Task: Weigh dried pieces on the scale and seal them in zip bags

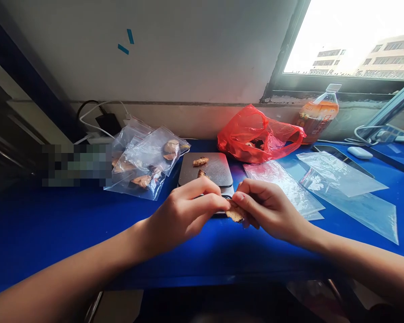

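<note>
Between my hands, in front of the scale, is a dried brown slice point(234, 212) with a dark edge, like a dried root or mushroom; its exact kind I cannot tell. My left hand point(188, 208) pinches it from the left, while the fingers of my right hand point(267, 207) grip its right side. Just behind them stands a small kitchen scale point(218, 168) with a metal plate. One dried piece point(200, 161) lies on the plate, and a second dried piece point(203, 173) is partly hidden behind my left hand. My hands cover much of the scale's front.
Zip bags point(143, 166) with dried slices lie left of the scale. A red plastic bag point(252, 134) with dark pieces stands behind right, near a drink bottle point(319, 114). Flat clear bags point(343, 172), a phone point(345, 158) and a white earphone case point(359, 153) lie rightward.
</note>
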The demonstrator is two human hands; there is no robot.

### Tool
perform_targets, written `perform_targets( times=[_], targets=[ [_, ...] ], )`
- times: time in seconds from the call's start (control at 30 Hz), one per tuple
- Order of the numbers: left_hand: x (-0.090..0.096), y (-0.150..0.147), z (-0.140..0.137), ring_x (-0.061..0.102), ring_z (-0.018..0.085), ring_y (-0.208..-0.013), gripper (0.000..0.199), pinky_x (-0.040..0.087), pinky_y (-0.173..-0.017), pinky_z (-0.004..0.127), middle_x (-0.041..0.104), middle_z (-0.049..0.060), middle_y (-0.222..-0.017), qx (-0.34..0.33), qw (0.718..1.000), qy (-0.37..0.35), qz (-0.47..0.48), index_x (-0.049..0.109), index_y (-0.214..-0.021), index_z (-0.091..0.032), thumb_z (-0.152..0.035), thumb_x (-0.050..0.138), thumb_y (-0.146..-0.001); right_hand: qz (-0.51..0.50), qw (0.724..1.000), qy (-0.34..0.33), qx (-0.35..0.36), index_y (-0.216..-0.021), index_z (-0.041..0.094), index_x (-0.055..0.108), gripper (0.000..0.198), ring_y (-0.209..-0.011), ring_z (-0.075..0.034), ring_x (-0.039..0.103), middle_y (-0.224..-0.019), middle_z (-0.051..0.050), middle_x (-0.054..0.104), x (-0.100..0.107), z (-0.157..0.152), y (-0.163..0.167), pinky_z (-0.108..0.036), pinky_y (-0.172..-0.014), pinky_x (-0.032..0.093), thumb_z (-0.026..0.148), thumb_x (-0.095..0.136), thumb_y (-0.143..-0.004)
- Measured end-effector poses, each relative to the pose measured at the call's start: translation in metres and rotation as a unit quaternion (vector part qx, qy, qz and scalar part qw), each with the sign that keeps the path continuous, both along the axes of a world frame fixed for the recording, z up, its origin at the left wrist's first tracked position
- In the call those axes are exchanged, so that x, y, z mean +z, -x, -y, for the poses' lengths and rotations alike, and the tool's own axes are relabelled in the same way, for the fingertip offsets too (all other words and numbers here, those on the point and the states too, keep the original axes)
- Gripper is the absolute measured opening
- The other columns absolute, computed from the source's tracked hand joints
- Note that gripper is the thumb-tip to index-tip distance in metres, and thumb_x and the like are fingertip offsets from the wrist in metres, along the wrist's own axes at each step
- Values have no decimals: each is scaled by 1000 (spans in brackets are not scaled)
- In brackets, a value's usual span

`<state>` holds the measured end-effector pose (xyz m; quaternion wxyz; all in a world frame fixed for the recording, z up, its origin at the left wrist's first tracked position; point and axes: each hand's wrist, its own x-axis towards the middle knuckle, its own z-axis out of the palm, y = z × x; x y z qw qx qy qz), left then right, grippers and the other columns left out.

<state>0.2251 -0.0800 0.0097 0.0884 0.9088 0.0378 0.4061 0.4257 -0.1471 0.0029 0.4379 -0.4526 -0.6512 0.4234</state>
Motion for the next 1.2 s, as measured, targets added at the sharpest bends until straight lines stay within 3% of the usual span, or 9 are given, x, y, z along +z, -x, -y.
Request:
perform_targets(
  times=[0.13,0.23,0.37,0.53,0.63,0.83,1.03,1.2],
  targets=[
    [11,6,-15,65,13,-80,12,54,-74,24,66,3,-87,25,999,30,7,65,-95,-19,-9,61,-92,11,999,-37,-16,-89,19,61,30,-62,-12,59,-71,-1,63,-1,-6,-5,-23,-56,48,46,51,-98],
    [22,18,-34,67,15,-82,7,54,-74,28,69,2,-87,160,986,42,38,66,-90,-21,-15,64,-90,26,988,-122,-93,-103,20,60,27,-71,-14,63,-81,-2,66,1,-15,-15,-27,-64,52,45,53,-97],
    [30,34,-61,69,17,-76,9,53,-70,30,74,0,-86,321,947,16,1,69,-87,-23,-20,61,-88,114,954,-206,-184,-85,22,62,28,-67,-15,60,-73,-2,66,5,-28,-36,-29,-62,48,47,55,-95],
    [33,41,-66,70,18,-69,17,53,-69,30,78,-1,-83,391,918,21,-55,75,-86,-22,-24,58,-87,169,931,-232,-224,-72,23,61,38,-60,-16,57,-65,-3,64,4,-36,-52,-29,-54,42,50,51,-96],
    [33,37,-59,71,17,-69,19,55,-69,28,78,0,-86,382,923,35,-37,76,-89,-21,-27,58,-87,181,932,-236,-208,-72,23,60,36,-60,-16,58,-66,-3,65,2,-37,-52,-29,-54,43,47,50,-97],
    [11,23,-64,74,19,-87,26,60,-79,29,79,4,-102,280,951,127,-21,75,-104,-18,-28,54,-91,211,932,-236,-177,-76,22,61,33,-59,-15,59,-66,-3,66,0,-34,-47,-28,-53,42,42,48,-98],
    [3,22,-72,71,22,-104,31,54,-98,36,76,5,-112,233,965,92,-73,74,-108,-19,-24,51,-88,222,932,-229,-175,-78,21,63,36,-59,-16,59,-67,-3,66,0,-35,-47,-28,-53,41,44,46,-99],
    [9,28,-71,69,23,-103,30,53,-96,39,75,9,-111,251,961,75,-90,71,-109,-16,-26,49,-91,213,936,-218,-176,-79,23,63,35,-62,-17,59,-68,-3,66,3,-34,-49,-30,-55,43,47,47,-99]
  ],
)
